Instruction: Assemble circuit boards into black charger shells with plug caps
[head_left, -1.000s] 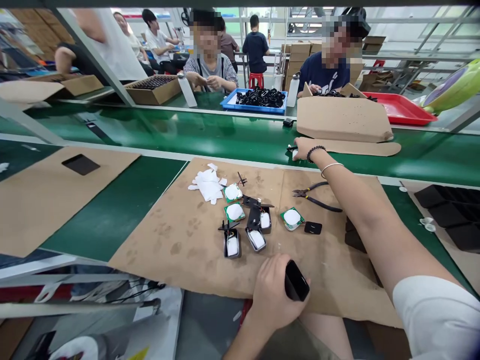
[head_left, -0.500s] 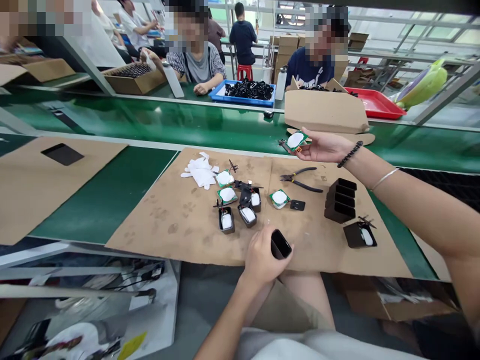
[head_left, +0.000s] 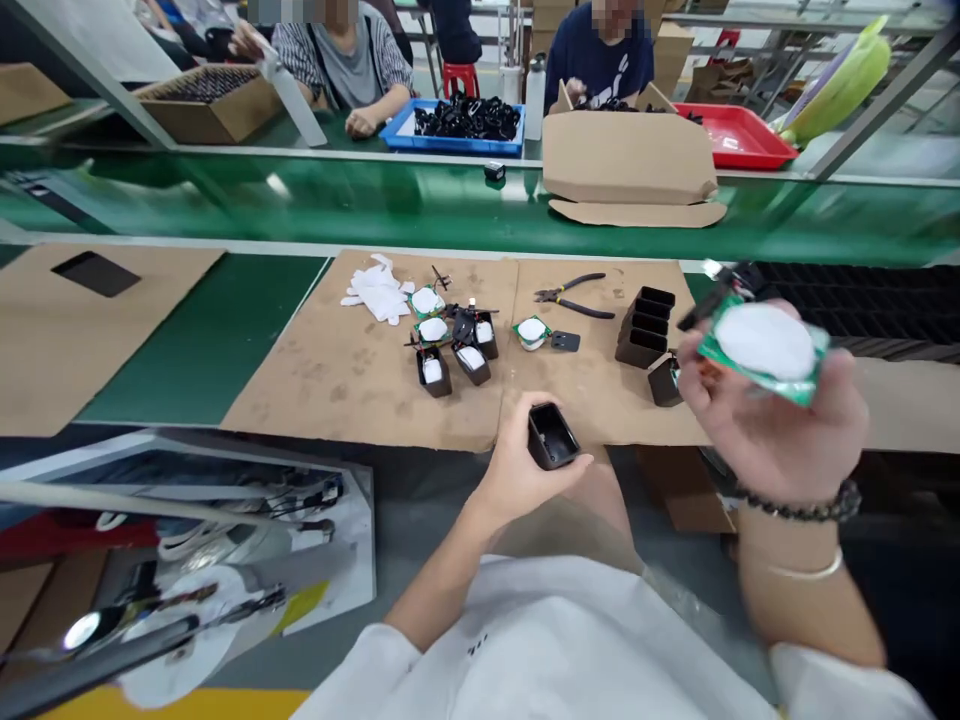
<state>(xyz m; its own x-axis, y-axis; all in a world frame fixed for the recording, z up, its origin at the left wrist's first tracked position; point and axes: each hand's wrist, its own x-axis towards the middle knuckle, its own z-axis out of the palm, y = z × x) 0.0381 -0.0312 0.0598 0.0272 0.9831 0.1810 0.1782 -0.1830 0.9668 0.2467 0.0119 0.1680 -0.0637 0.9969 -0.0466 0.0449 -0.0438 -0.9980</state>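
My left hand [head_left: 517, 470] is closed round an open black plastic case [head_left: 551, 437], held just below the front edge of the cardboard mat [head_left: 352, 370]. My right hand [head_left: 772, 420] is raised near the camera and grips a green circuit board with a round white pad [head_left: 761, 342]; a black part trails from its upper left. On the mat lie several more green boards with white pads [head_left: 531, 331] and black cases with white inserts [head_left: 435, 370].
Pliers [head_left: 574, 296] and a stack of empty black cases [head_left: 643, 325] lie on the mat's right half, white scraps [head_left: 375, 292] at its far left. Beyond runs a green conveyor [head_left: 300, 205] with a cardboard box [head_left: 626, 158], a blue tray [head_left: 457, 125], a red tray [head_left: 739, 135]. People sit opposite.
My right hand has drawn back from the conveyor toward me, carrying the green board. The view has tilted down. My left hand has turned the black case so its opening faces up.
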